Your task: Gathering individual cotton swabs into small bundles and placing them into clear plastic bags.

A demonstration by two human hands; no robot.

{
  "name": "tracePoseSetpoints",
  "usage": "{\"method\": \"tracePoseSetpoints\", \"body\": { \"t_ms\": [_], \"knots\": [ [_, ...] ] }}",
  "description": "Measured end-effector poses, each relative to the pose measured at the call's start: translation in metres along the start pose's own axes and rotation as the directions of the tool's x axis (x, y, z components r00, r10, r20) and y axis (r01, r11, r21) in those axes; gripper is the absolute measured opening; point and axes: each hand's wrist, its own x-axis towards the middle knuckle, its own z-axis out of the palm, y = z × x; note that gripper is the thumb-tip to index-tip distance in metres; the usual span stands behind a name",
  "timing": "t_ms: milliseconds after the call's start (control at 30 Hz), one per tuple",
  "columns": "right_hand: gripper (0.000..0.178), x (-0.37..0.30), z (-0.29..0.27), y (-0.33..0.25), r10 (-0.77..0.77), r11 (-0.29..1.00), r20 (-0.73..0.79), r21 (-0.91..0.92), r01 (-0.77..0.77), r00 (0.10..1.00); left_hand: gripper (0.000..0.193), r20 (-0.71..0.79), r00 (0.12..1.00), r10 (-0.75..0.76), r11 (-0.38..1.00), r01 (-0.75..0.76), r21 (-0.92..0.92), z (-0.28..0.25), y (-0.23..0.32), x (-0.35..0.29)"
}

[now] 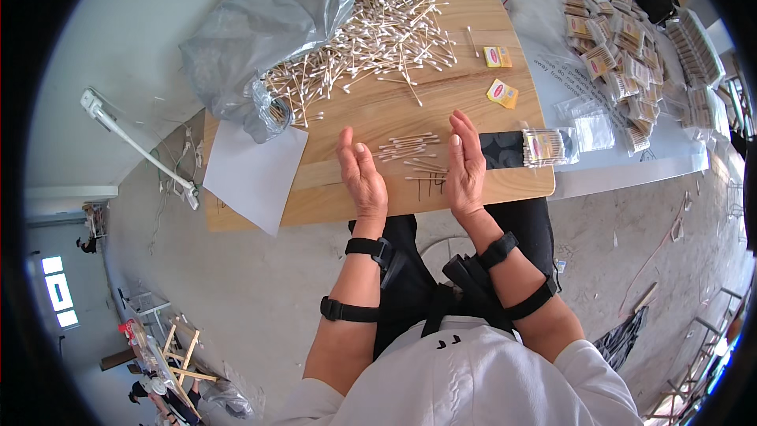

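Observation:
My left hand (365,179) and my right hand (467,166) stand upright on their edges near the front of the wooden table, palms facing each other. Both have straight fingers and grip nothing. A small group of cotton swabs (408,147) lies on the wood between them, roughly side by side, with a few lower ones slanting toward my right palm. Whether that palm touches the swab ends I cannot tell. Just right of my right hand sits a clear packet of cotton swabs (544,147) with a yellow label, on a black strip (503,150).
A big heap of loose swabs (378,39) spills from a grey plastic bag (276,24) at the back. White paper (256,170) lies left; two yellow cards (501,94) lie right. Many filled packets (623,55) cover the neighbouring surface, beside empty clear bags (593,131).

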Motion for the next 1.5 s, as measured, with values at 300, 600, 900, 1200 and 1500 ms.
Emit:
{"method": "tracePoseSetpoints", "body": {
  "t_ms": [300, 600, 900, 1200, 1500],
  "knots": [
    [0.034, 0.019, 0.009, 0.007, 0.057, 0.998, 0.084, 0.031, -0.06, 0.995, 0.048, 0.054, 0.999, 0.002, 0.997, 0.002, -0.073, 0.029, 0.003, -0.001],
    [0.039, 0.023, 0.001, 0.011, 0.244, 0.912, 0.155, 0.3, -0.281, 0.957, 0.061, 0.386, 0.87, 0.308, 0.911, -0.386, 0.144, 0.025, 0.012, -0.013],
    [0.044, 0.015, -0.002, 0.006, 0.25, 0.913, 0.085, 0.312, -0.264, 0.965, 0.065, 0.378, 0.898, 0.224, 0.925, -0.317, 0.207, 0.028, 0.007, -0.01],
    [0.047, 0.013, 0.012, 0.007, 0.267, 0.853, 0.069, 0.448, -0.269, 0.961, 0.056, 0.165, 0.984, -0.066, 0.87, 0.137, -0.473, 0.04, -0.008, 0.003],
    [0.033, 0.018, -0.031, 0.011, -0.004, 0.992, 0.175, -0.12, 0.026, 0.985, 0.077, 0.656, 0.75, 0.088, 0.607, -0.562, 0.561, 0.016, 0.023, -0.02]
  ]
}}
